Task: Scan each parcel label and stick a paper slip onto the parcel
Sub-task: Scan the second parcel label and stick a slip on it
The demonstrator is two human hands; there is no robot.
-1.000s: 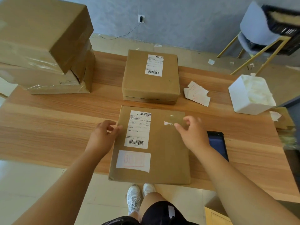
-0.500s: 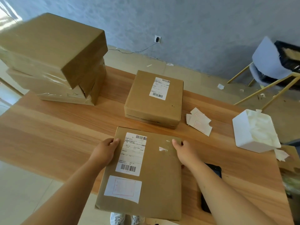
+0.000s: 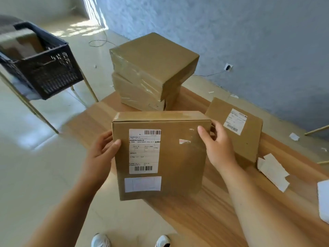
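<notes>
The left hand (image 3: 99, 154) and right hand (image 3: 219, 147) grip the parcel (image 3: 178, 157) by its side edges and hold it tilted above the bench (image 3: 204, 211). It carries a shipping label (image 3: 143, 150) with a paper slip (image 3: 142, 184) below, so it appears finished. The second parcel (image 3: 252, 139) shows no slip. The stack (image 3: 151, 72) is probably yet to be processed.

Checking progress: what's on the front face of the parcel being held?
A barcoded shipping label, a paper slip below it and a tape scrap. The back of the parcel is hidden.
</notes>
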